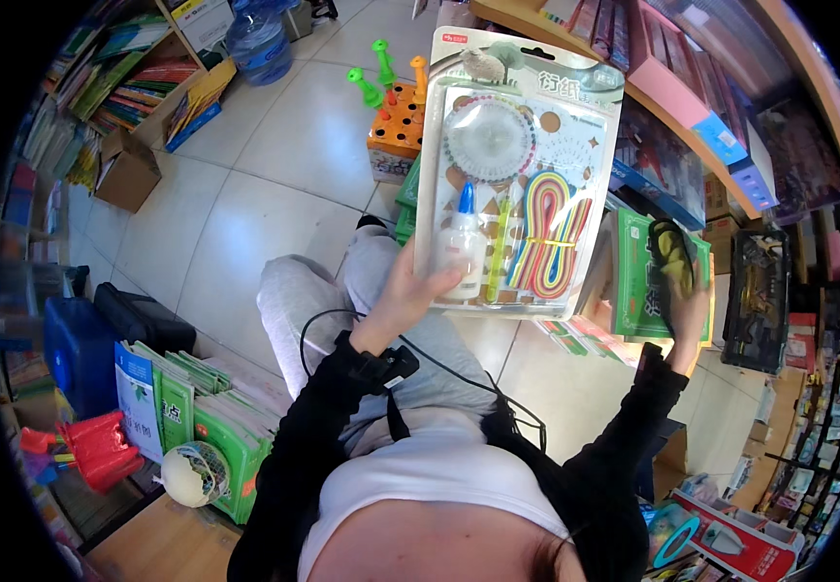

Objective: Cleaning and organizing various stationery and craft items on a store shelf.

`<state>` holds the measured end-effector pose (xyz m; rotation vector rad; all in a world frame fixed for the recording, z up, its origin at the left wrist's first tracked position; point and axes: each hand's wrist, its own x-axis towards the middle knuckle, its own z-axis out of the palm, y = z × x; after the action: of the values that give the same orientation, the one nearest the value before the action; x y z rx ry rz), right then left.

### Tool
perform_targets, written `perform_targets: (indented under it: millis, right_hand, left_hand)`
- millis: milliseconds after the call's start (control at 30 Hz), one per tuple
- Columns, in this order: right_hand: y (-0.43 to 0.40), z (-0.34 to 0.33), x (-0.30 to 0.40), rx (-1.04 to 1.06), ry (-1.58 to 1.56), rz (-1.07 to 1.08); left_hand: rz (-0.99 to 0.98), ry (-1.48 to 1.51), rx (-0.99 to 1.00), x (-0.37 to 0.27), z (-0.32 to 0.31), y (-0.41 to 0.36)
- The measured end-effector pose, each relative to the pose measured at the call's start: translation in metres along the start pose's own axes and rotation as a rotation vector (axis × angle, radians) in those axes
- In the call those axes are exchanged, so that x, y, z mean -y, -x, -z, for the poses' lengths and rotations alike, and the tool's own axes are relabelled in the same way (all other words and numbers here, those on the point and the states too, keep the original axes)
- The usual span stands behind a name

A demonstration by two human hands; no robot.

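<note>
My left hand (407, 295) grips the lower left corner of a blister-packed paper quilling kit (518, 174), its thumb over the front. Through the clear plastic show a wheel of pearl-headed pins (490, 138), a white glue bottle with a blue tip (461, 251), a yellow-green tool (498, 254) and a bundle of coloured paper strips (551, 236). Out to the right, my right hand (688, 302) is closed on a dark-rimmed item with yellow-green inside (671, 251), whose kind I cannot tell. It lies in front of a green book (631, 276).
An orange game box with holes and pegs (397, 124) stands on the tiled floor beyond my knees. Stacked green books (227, 444) and a globe-like ball (194, 473) are at the lower left. A bookshelf (180, 36), a water bottle (260, 44) and a wooden shelf (689, 156) surround me.
</note>
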<state>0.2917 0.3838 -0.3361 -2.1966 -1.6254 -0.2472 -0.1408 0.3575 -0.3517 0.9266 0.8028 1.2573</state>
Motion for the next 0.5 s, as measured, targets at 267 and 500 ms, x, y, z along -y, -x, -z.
perform_targets:
  millis: [267,500]
  right_hand:
    - [0.01,-0.013,0.007,0.018,-0.089,0.0]
    - [0.019,0.059,0.139,-0.082,-0.773,0.16]
  left_hand:
    - [0.058,0.094,0.013,0.011,0.009,0.003]
    - [0.1,-0.186,-0.023,0.01,0.001,-0.002]
